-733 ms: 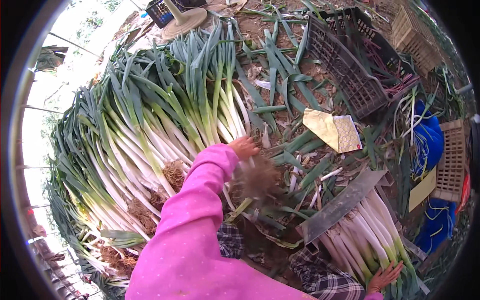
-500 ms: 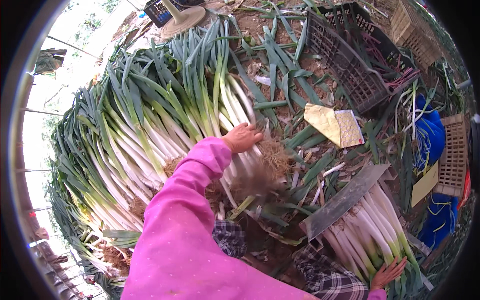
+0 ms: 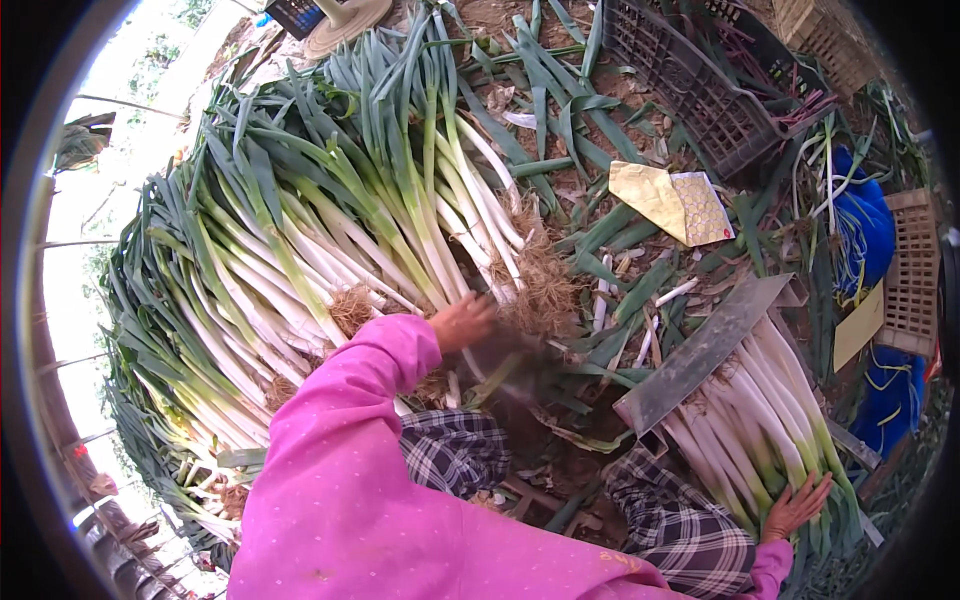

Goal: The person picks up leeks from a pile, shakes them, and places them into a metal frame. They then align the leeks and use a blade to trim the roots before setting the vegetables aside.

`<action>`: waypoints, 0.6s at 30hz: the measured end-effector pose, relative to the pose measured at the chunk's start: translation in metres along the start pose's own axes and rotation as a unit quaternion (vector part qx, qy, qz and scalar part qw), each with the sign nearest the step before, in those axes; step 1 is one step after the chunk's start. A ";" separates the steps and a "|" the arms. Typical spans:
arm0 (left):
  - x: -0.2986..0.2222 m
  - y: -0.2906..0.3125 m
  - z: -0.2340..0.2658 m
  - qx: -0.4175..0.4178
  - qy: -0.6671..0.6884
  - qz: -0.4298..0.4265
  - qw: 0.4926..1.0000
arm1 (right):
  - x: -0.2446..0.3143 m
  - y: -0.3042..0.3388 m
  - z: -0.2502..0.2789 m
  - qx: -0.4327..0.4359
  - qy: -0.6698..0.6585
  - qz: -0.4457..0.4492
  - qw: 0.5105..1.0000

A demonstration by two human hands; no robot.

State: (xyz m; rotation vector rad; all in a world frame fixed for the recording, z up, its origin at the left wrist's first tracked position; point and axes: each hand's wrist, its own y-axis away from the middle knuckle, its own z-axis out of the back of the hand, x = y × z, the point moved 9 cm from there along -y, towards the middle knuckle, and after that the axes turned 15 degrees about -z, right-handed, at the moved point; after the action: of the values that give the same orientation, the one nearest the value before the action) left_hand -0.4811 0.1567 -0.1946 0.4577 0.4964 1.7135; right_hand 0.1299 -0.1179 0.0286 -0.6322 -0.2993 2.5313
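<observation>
A big pile of untrimmed leeks (image 3: pixel 300 240) lies on the ground to my left, green tops away from me and rooty white ends toward me. My left hand (image 3: pixel 465 322), in a pink sleeve, is at those root ends and closed on a leek (image 3: pixel 505 362) that is blurred by motion. At the lower right my right hand (image 3: pixel 795 505) rests with spread fingers on a bundle of trimmed white leeks (image 3: pixel 760 420). A broad cleaver (image 3: pixel 700 350) lies across that bundle's upper end. My legs in checked trousers sit between the two heaps.
Cut green leaves and scraps litter the soil in the middle. A black plastic crate (image 3: pixel 700 90) stands at the top right, with a yellow paper bag (image 3: pixel 670 200) below it. A brown slatted crate (image 3: pixel 910 270) and blue cloth (image 3: pixel 865 230) are at the far right.
My left hand reached a little further into the pile's root ends, then drew back toward me with a leek. The right hand stayed on the trimmed bundle.
</observation>
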 end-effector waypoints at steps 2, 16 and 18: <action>-0.032 0.003 0.026 -0.102 -0.033 -0.097 0.989 | 0.000 0.000 0.001 -0.001 0.003 -0.001 1.000; 0.100 0.068 -0.013 0.106 0.038 0.292 0.950 | 0.007 -0.006 0.007 -0.014 -0.028 0.011 0.999; 0.064 0.030 0.007 0.024 -0.009 0.135 0.991 | 0.003 -0.003 0.002 0.014 0.010 -0.008 1.000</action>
State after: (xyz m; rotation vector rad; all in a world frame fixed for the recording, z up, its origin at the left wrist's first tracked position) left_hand -0.5131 0.2146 -0.1699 0.5962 0.4810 1.9576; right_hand 0.1278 -0.1137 0.0303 -0.6417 -0.2604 2.5081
